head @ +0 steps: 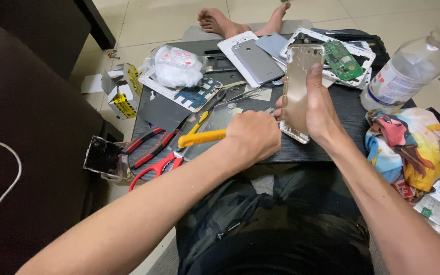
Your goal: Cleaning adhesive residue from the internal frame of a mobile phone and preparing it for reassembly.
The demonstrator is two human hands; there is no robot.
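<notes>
Nearest us, our left hand (253, 136) is fisted around a yellow-handled tool (202, 138), its tip hidden behind the knuckles. Our right hand (319, 109) clasps a gold phone housing (297, 86) upright (edge resting on the board) near the black lap board's (350, 104) front edge, beside red-handled pliers (148, 147).

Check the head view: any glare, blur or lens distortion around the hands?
Head view: even indoor light with soft shadows; glare streaks on the gold phone shell that the right hand holds; left hand and yellow-handled tool sharp; wide-angle stretch in forearms and the plastic bottle near the edges.
</notes>
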